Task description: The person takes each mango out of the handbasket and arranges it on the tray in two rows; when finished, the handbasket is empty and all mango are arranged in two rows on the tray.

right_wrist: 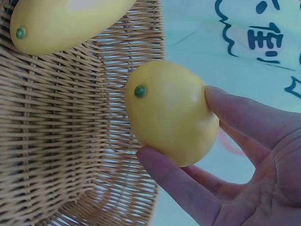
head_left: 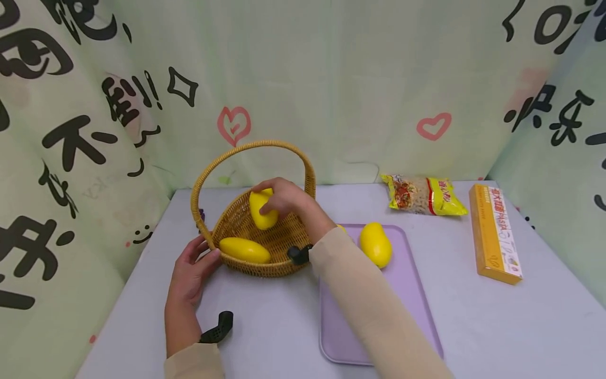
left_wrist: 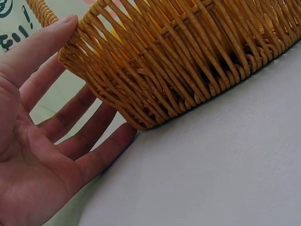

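A wicker basket point(head_left: 265, 269) with a tall arched handle stands on the table. My left hand point(head_left: 194, 271) holds its left end, thumb at the rim and fingers around the outer side; in the left wrist view the hand point(left_wrist: 51, 136) shows spread fingers against the weave. Over the basket's far side, my right hand point(head_left: 286, 197) grips a yellow mango point(head_left: 259, 210) between thumb and fingers. In the right wrist view this mango point(right_wrist: 171, 113) has a green stem end. Another mango point(head_left: 244, 250) lies inside the basket at the left.
A purple tray point(head_left: 347, 331) lies right of the basket, carrying a mango point(head_left: 376, 245); a second yellow piece is mostly hidden by my right arm. Farther right are a yellow snack bag point(head_left: 423, 196) and an orange box point(head_left: 494, 234). A printed curtain point(head_left: 360, 105) borders the table.
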`<action>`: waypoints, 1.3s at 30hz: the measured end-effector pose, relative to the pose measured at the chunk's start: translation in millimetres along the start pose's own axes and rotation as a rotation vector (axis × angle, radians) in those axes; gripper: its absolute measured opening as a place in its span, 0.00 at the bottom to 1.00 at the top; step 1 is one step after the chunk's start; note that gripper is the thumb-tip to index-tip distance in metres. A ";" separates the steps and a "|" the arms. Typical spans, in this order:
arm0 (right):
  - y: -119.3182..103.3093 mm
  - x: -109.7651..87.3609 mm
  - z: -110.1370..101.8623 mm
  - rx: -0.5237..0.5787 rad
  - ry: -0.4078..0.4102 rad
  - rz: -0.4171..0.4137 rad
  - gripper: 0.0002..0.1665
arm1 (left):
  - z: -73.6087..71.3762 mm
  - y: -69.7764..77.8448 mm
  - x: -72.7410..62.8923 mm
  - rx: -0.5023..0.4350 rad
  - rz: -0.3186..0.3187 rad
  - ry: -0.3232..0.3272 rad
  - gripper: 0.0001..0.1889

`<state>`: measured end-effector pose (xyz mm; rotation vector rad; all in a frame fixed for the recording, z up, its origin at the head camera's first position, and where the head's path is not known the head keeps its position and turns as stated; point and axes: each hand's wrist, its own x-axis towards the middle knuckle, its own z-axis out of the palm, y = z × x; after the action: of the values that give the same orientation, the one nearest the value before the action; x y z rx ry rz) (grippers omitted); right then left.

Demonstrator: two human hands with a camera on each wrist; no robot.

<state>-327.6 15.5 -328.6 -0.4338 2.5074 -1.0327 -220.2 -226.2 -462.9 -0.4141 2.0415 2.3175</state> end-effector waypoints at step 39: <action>27.0 -122.2 -35.2 0.113 0.048 -0.106 0.36 | -0.2 2.2 -1.3 0.021 -0.001 -0.006 0.37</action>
<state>-240.7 106.5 -296.1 -0.5181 2.4750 -1.2329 -219.3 -226.5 -460.5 -0.4058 2.0610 2.2916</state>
